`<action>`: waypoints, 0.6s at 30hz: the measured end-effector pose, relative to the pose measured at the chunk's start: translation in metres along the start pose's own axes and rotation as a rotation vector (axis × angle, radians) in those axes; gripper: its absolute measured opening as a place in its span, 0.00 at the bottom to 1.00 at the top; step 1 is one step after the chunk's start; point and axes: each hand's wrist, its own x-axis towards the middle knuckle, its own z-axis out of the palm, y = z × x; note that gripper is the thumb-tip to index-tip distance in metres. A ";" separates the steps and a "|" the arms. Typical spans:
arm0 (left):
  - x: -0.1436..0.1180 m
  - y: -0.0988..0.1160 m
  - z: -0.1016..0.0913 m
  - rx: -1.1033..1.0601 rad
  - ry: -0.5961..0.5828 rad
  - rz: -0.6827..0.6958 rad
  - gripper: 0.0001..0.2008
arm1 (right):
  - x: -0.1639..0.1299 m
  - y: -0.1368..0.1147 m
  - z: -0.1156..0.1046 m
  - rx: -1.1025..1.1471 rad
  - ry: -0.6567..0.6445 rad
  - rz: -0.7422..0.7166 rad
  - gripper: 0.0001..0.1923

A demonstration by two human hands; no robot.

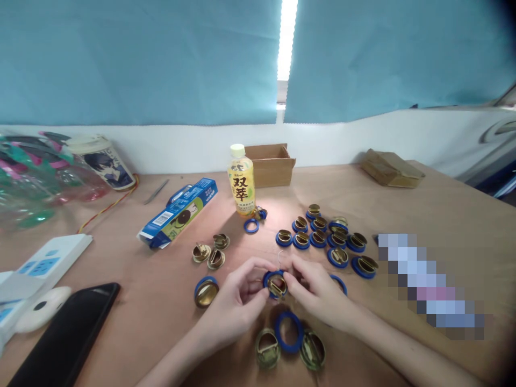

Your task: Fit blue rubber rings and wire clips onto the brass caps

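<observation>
Between my fingertips sits a round brass-coloured metal fitting (277, 285) with a blue ring around it. My left hand (246, 295) pinches its left side between thumb and fingers, and my right hand (316, 293) grips the right edge. Close below lie a loose blue ring (289, 350) and two brass fittings without rings, one on the left (267, 350) and one on the right (313, 352). Another blue ring (341, 283) is partly hidden behind my right hand. Left of my left hand, a brass fitting (206, 294) leans in its blue ring.
Several ringed brass fittings (318, 238) stand grouped beyond my right hand; bare ones (216, 259) lie farther left. A drink bottle (242, 185), an open cardboard box (274, 171) and a blue carton (179, 214) stand behind. A black phone (66, 338) lies at left, a pixelated object (433, 290) at right.
</observation>
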 end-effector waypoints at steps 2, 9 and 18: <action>0.000 0.000 0.000 0.004 0.001 0.005 0.10 | 0.000 -0.001 0.000 0.002 0.003 0.000 0.09; -0.001 -0.001 -0.002 0.066 0.005 0.014 0.11 | 0.001 -0.002 -0.001 0.011 0.005 0.003 0.08; -0.002 -0.007 -0.002 0.040 0.004 0.069 0.07 | 0.000 -0.002 -0.002 0.060 -0.009 0.043 0.06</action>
